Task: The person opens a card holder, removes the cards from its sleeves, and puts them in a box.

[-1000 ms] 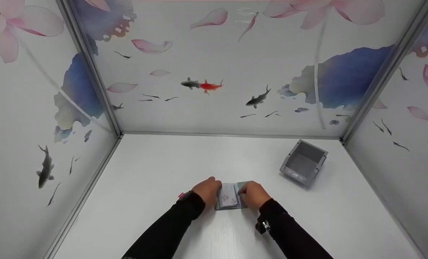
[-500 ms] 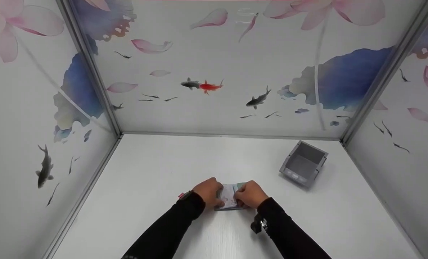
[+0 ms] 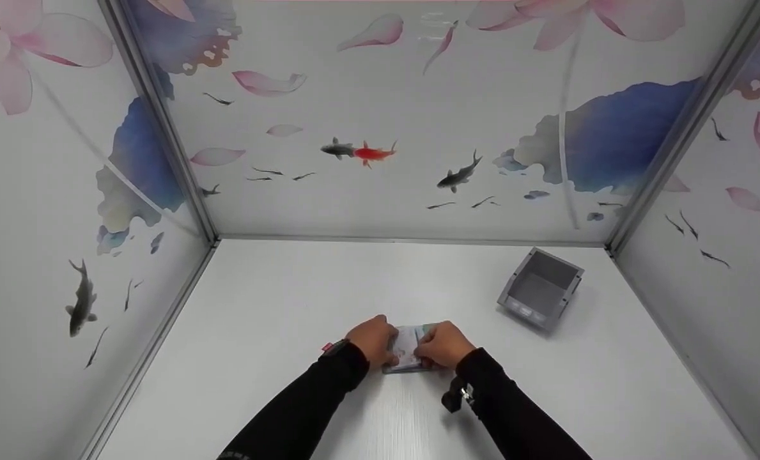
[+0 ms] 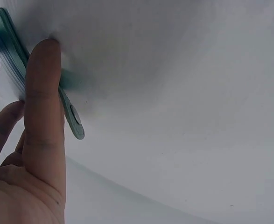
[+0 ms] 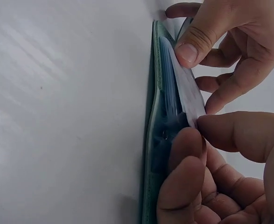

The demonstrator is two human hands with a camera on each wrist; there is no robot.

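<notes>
A small green card holder [image 5: 151, 144] lies spread on the table, with a stack of clear plastic sleeves inside. On top of the stack is a pale printed card [image 3: 405, 343]. My left hand [image 3: 373, 340] grips the holder's left side, its thumb pressing on the card's face in the right wrist view. With thumb and forefinger, my right hand [image 3: 445, 346] pinches the card's inner edge near the holder's fold. A snap strap [image 4: 74, 120] sticks out beside a left finger in the left wrist view. Both hands partly cover the holder.
A grey plastic bin [image 3: 525, 311] stands toward the back right of the white table [image 3: 303, 281]. Printed panels [image 3: 392, 211] wall in the back and both sides. Black sleeves [image 3: 309, 399] cover both forearms.
My right hand has shifted left from the green cover to the card's inner edge. My left thumb has come over the card's lower corner. The bin stays put.
</notes>
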